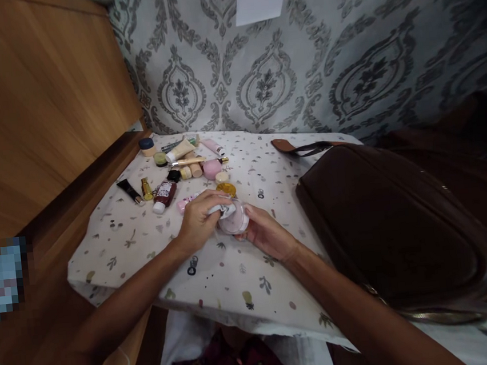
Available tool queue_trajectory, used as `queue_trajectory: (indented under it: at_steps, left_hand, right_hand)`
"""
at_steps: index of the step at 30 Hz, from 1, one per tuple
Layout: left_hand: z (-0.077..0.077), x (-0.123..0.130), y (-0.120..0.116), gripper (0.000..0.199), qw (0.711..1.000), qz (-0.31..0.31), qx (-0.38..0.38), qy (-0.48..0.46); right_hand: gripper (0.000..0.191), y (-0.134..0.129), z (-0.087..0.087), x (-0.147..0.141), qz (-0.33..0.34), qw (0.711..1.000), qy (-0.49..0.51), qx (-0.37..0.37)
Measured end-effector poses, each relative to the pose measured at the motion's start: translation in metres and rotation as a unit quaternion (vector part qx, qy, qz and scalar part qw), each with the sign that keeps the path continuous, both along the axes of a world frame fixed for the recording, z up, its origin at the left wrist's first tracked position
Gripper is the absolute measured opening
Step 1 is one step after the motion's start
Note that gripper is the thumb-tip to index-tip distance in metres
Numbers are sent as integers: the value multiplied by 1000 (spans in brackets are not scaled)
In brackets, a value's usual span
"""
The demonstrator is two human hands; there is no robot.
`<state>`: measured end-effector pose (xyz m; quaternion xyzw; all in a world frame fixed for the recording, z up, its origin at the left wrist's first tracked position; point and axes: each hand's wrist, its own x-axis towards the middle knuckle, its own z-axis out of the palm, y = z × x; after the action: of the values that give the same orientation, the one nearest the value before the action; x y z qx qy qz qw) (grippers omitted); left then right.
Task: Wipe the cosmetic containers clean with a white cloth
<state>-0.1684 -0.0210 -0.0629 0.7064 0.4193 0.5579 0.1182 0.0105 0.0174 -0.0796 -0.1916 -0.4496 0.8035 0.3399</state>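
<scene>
A round, pale pink see-through jar (235, 220) is between my two hands, above the patterned white cloth (236, 286). My right hand (269, 231) grips the jar from its right side, with the thumb near its upper edge. My left hand (200, 218) pinches a white crumpled wipe or tissue (224, 209) against the jar's upper left. Just beyond the hands lies a round amber item (226, 190). A pink item (184, 204) shows beside the fingers of my left hand, partly covered by them.
Several cosmetics stand and lie at the back left, among them a dark red bottle (165, 195), a black tube (130, 191), a pink round container (212, 169) and a blue-lidded jar (147, 146). A large brown bag (393, 219) fills the right side. Wooden furniture (44, 81) borders the left.
</scene>
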Motion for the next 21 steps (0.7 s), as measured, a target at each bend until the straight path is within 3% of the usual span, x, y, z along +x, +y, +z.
queue_trajectory:
  at_steps: [8,21]
  left_hand:
    - [0,-3,0,33,996,44,-75,-2]
    - [4,-1,-5,32,991,46,-120,28]
  right_hand:
    - [37,1,2,3,-10,999,32,-20]
    - [37,0,1,3,-37,999,39,5]
